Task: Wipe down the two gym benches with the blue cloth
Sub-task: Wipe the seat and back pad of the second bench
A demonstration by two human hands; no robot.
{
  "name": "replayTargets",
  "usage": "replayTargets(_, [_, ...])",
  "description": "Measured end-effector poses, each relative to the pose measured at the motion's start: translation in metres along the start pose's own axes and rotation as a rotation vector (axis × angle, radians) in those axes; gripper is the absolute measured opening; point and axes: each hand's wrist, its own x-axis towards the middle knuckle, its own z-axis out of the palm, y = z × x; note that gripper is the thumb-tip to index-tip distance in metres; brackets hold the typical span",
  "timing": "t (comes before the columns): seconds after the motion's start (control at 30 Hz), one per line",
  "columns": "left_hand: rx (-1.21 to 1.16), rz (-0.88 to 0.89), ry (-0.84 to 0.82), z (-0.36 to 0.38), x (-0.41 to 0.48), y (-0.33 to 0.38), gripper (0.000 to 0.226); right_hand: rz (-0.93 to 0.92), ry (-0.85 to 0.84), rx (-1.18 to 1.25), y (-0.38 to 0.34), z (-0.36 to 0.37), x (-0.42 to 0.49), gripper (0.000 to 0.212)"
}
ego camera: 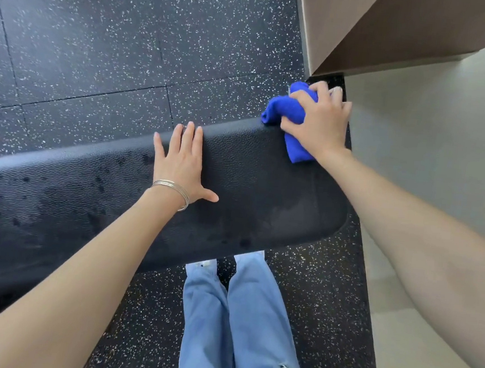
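Here, your right hand (317,123) grips the bunched blue cloth (288,111) at the bench (250,178) corner; your left hand (183,164) rests flat, fingers straight. Sweep leftward over the droplets (overlapping passes).

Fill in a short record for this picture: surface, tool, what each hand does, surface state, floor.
surface: black bench, only one in view
tool: blue cloth, bunched, at the bench's far right corner
right hand: grips the cloth against the bench
left hand: flat on the bench top, fingers straight
surface state: dark wet spots on the left part
floor: black, white-speckled
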Motion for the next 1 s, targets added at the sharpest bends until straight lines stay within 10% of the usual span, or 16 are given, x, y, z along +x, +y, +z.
replayTargets(0.3, [-0.018,-0.02,-0.025,-0.006,-0.002,0.003,0.141,0.162,0.195,-0.041,0.007,0.036,-0.192,0.038])
replayTargets(0.53, [0.002,-0.039,-0.056,-0.009,-0.003,0.005,0.141,-0.117,0.279,-0.024,0.008,0.017,-0.09,0.027])
replayTargets(0.7, [0.039,-0.052,-0.074,-0.01,-0.002,0.007,0.141,0.079,0.125,0.057,0.012,0.002,-0.018,0.035])
replayTargets(1.0, [0.032,-0.025,-0.009,-0.004,-0.003,0.003,0.14,0.041,0.214,0.057,0.04,0.027,-0.156,0.038])
